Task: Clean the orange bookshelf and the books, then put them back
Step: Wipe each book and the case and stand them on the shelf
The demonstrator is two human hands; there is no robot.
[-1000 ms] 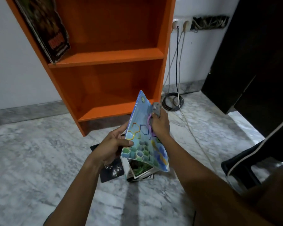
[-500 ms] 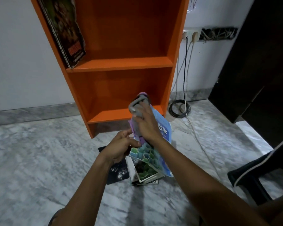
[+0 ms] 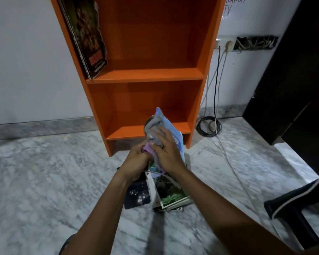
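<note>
The orange bookshelf point(image 3: 145, 75) stands against the white wall. A dark comic-style book point(image 3: 87, 34) leans at the left of its middle shelf. In front of the lowest shelf my left hand point(image 3: 136, 161) grips the lower edge of a blue book point(image 3: 174, 137) held nearly upright. My right hand point(image 3: 166, 153) presses a grey and purple cloth point(image 3: 153, 129) against the book's cover. Below my hands a pile of books point(image 3: 168, 194) lies on the marble floor, with a dark starry book point(image 3: 137, 196) at its left.
Coiled black cable point(image 3: 208, 126) and a white cord point(image 3: 234, 172) run from wall sockets point(image 3: 225, 44) across the floor right of the shelf. A dark cabinet point(image 3: 293, 80) stands at right. A black chair edge point(image 3: 298, 203) sits at lower right.
The blue book has turned from cover-facing-me to nearly edge-on and upright. My right hand with the cloth slid down and left over the cover, toward my left hand. The view tilted upward.
</note>
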